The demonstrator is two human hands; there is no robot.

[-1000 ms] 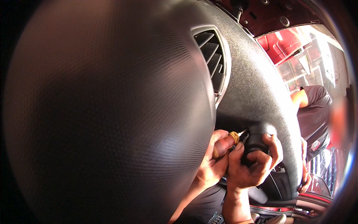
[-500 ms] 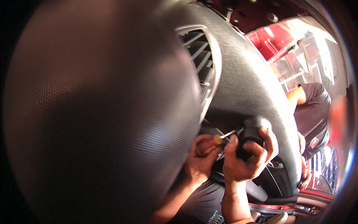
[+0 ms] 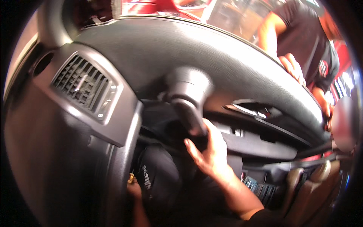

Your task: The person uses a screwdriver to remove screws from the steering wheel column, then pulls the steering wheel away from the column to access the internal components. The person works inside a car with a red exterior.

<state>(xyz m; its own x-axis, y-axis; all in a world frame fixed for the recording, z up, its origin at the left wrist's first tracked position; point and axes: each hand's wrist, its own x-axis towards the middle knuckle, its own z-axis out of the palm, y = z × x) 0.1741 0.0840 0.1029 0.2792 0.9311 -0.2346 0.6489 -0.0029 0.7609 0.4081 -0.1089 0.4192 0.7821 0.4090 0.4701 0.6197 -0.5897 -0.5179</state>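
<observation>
A black lever-like handle (image 3: 191, 119) with a wide round base (image 3: 189, 81) juts from the dark door panel (image 3: 147, 45). My right hand (image 3: 215, 151) is at its lower end, fingers going behind it and thumb apart on the near side. Low at the left, my left hand (image 3: 134, 189) is partly hidden behind the dashboard edge. It is closed on a screwdriver with a yellow handle (image 3: 131, 178), of which only a small part shows.
An air vent (image 3: 81, 83) sits in the dashboard at the left. The door has an inner door pull (image 3: 257, 110) right of the lever. Beyond the door stands a person in a dark shirt (image 3: 302, 41), hands on the door's top edge. Below are my dark-clothed knee (image 3: 159, 170) and pedals (image 3: 261, 189).
The view has swung back and left. My left hand has drawn the screwdriver away from the black part, down toward the dashboard edge. My right hand has shifted from the round base to the lever's end.
</observation>
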